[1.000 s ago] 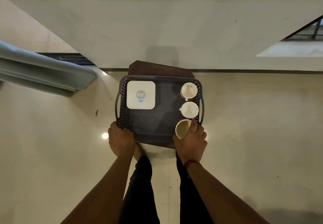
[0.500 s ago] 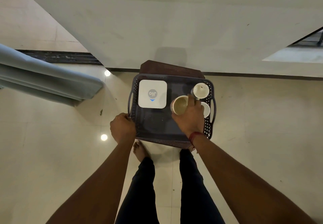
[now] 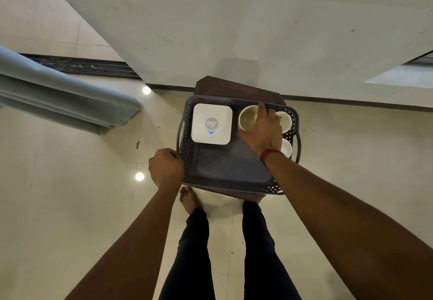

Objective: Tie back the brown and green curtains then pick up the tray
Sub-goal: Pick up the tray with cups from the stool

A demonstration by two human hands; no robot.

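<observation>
The left hand [image 3: 166,168] is clenched on the near left corner of the tray [image 3: 225,173], which rests on a brown stool [image 3: 236,88] directly ahead. The right hand [image 3: 263,128] grips a cup [image 3: 247,118] over the tray's far right; the right handle [image 3: 298,145], just beside its wrist, remains ungrasped.

The room is dim with a warm, yellowish cast. Two small bright glare spots [image 3: 139,176] shine on the glossy floor [image 3: 70,206], left of the tray [image 3: 225,166]. A soft shadow falls on the far wall [image 3: 234,30]. Wide-angle distortion bends straight lines near the edges. Focus is fairly sharp, without motion blur.
</observation>
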